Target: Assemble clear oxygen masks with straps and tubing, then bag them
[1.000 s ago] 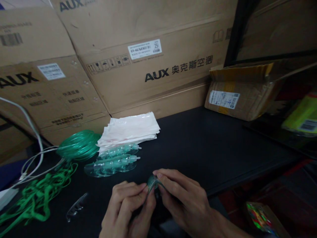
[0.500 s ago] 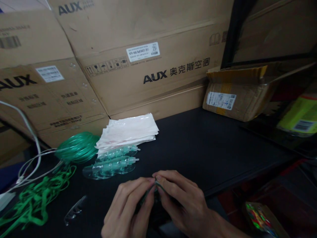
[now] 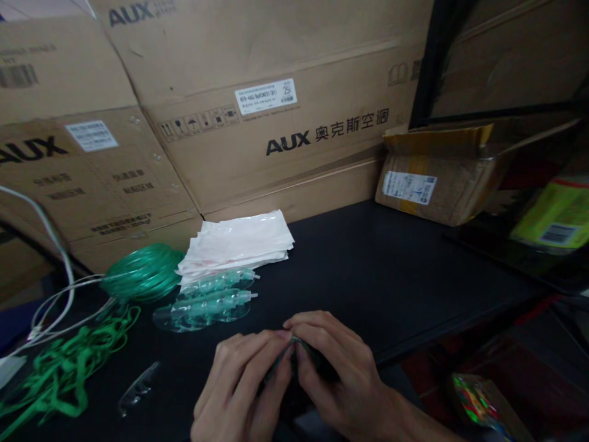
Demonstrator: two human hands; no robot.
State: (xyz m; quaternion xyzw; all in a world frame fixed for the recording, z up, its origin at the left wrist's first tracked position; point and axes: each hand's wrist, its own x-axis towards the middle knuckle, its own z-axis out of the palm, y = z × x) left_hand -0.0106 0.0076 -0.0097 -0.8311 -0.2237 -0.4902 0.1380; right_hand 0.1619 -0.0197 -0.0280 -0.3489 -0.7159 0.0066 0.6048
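My left hand and my right hand meet at the near edge of the black table, fingers curled and pinched together around a small greenish clear plastic piece, mostly hidden between the fingertips. Just beyond the hands lie stacked clear green-tinted masks. Behind them is a pile of white plastic bags.
A coil of green tubing and loose green straps lie at the left with white cables. A clear plastic part rests near the left hand. Large AUX cardboard boxes line the back; a smaller taped box stands right.
The hands have closed tighter over the small green piece, so less of it shows. The view has shifted slightly; nothing else on the table moved.
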